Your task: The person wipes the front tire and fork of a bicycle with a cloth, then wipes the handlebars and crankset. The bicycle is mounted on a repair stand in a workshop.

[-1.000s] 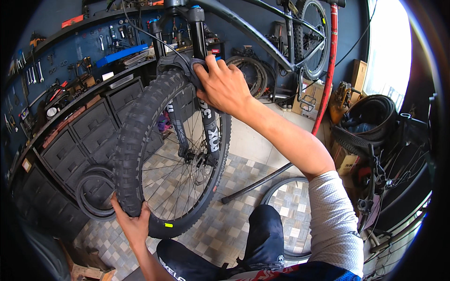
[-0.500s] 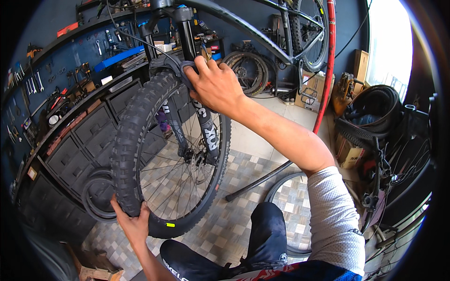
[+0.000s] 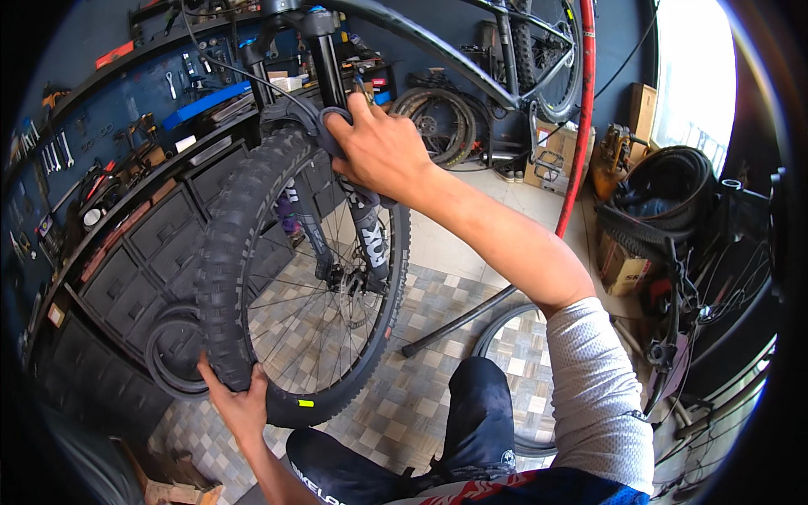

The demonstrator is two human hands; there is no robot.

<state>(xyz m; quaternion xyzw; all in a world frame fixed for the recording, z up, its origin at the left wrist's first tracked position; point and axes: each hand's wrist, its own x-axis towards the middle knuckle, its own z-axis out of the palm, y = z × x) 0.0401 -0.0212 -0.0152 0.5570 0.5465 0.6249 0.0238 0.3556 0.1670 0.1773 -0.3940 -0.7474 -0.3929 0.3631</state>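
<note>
A bicycle front wheel stands upright before me, with a knobby black tyre (image 3: pixel 225 252), thin spokes and a disc rotor (image 3: pixel 358 310) at its hub. Low on the tyre, my left hand (image 3: pixel 238 404) grips it, thumb on one side and fingers on the other. My right hand (image 3: pixel 383 151) is closed around the black suspension fork (image 3: pixel 370 240) near its arch, just above the top of the wheel. The fingertips behind the fork leg are hidden. Near the bottom of the rim sits a small yellow-green mark (image 3: pixel 305 403).
The bike frame (image 3: pixel 438 55) runs overhead to the upper right, beside a red pole (image 3: pixel 581 135). Black drawers (image 3: pixel 139 252) and a tool wall line the left. Loose tyres (image 3: pixel 665 189) are heaped at right; a coiled hose (image 3: pixel 488 332) lies on the floor.
The whole view has shifted slightly. Both hands keep the same hold on the tyre and the fork, and the wheel shows no clear turn.
</note>
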